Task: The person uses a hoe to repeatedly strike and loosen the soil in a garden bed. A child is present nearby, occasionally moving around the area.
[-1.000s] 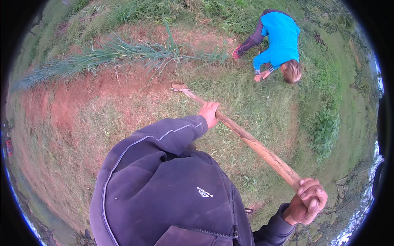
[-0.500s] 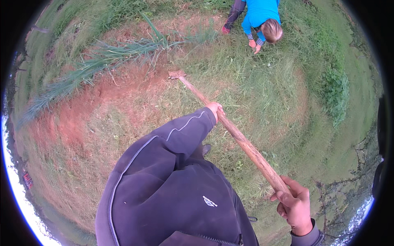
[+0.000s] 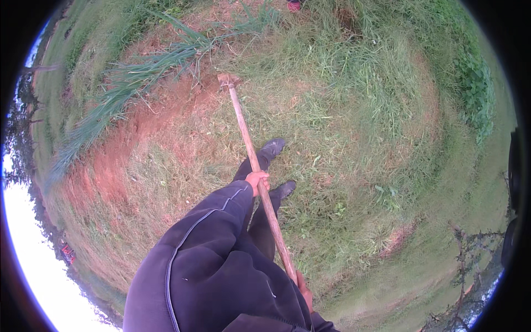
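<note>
A long wooden-handled hoe [image 3: 248,135] slants from my body up to the soil. Its blade [image 3: 228,81] rests at the edge of bare reddish earth [image 3: 146,124], beside a row of long green leafy plants [image 3: 149,72]. My left hand [image 3: 258,181] is closed around the middle of the handle. Lower down, my right hand [image 3: 305,290] grips the handle near its end, close to my jacket; that hand is partly hidden behind the handle and the jacket.
Cut grass and weeds [image 3: 343,105] cover the ground right of the blade. My shoes [image 3: 274,146] stand just right of the handle. At the top edge shows another person's red shoe [image 3: 293,5]. A bushy green plant [image 3: 477,91] grows at the far right.
Both hands and the handle have swung left and closer to my body, the handle now steeper. The blade has shifted slightly left in view. The other person has mostly left the picture.
</note>
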`<state>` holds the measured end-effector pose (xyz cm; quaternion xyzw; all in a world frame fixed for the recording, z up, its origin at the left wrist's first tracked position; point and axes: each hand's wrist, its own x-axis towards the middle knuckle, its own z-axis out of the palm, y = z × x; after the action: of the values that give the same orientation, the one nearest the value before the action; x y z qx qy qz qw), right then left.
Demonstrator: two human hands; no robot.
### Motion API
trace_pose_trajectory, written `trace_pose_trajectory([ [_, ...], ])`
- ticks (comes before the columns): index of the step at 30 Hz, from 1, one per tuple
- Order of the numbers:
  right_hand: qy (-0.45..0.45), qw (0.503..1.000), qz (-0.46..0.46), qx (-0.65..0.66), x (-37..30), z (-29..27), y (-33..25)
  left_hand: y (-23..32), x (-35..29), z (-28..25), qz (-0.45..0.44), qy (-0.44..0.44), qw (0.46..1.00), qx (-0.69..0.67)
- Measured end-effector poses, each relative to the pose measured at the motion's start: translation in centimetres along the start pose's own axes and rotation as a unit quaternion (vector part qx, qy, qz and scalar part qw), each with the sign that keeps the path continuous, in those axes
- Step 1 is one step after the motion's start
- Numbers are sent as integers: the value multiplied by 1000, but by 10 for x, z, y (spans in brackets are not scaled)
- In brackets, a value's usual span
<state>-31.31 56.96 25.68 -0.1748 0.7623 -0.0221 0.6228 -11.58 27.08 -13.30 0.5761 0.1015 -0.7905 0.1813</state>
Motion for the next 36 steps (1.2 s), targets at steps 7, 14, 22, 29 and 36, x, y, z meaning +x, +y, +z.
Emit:
trace_pose_trajectory([
  [7, 127, 964, -13, -234, 48, 26, 58, 12, 61, 5, -13, 181, 950, 252],
  [14, 272, 898, -104, -331, 23, -19, 14, 30, 46, 16, -40, 10, 998, -57],
  [22, 61, 979, -127, -146, -70, -166, -191, 117, 8, 108, 35, 19, 995, 89],
  [29, 224, 971, -53, -59, -257, -252, -304, 119, -222, 220, 239, -8, 845, 478],
  [36, 370, 755, -477, -257, -236, -227, -357, 188, -237, 220, 736, -70, 456, 495],
])
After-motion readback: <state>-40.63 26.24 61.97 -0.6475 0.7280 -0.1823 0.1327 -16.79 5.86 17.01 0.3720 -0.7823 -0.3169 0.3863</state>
